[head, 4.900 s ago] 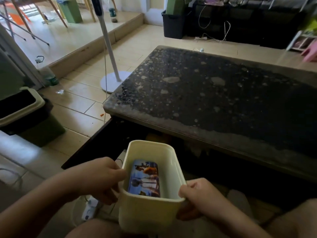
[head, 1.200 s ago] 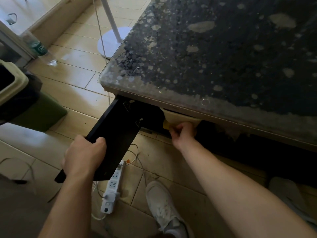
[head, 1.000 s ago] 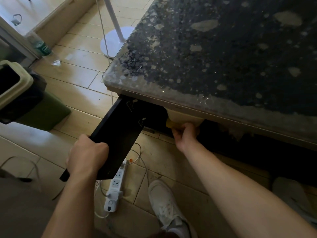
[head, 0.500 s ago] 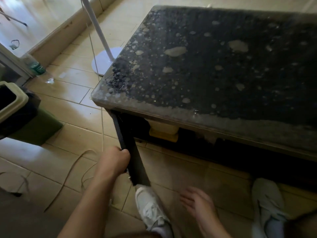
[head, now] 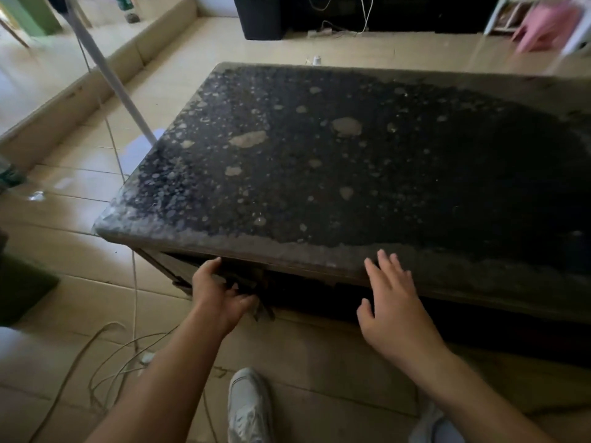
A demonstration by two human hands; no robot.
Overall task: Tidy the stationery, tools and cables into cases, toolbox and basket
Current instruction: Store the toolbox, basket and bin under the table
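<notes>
I am clasping the door (head: 174, 270) below the near-left corner of the worktop (head: 319, 171) with my left hand (head: 220, 295), probably to close it, my right hand (head: 396, 308) hovering released by the near edge.

A home living room: tiled floor (head: 335, 356), low coffee table (head: 319, 251), fan stand (head: 105, 71).

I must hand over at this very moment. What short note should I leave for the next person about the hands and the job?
Left hand: grips the edge of the nearly shut dark cabinet door under the table.
Right hand: open, holds nothing, by the table edge.
Done: cream basket went inside earlier; now hidden.
Left: close the door; loose cables lie on the floor.
</notes>
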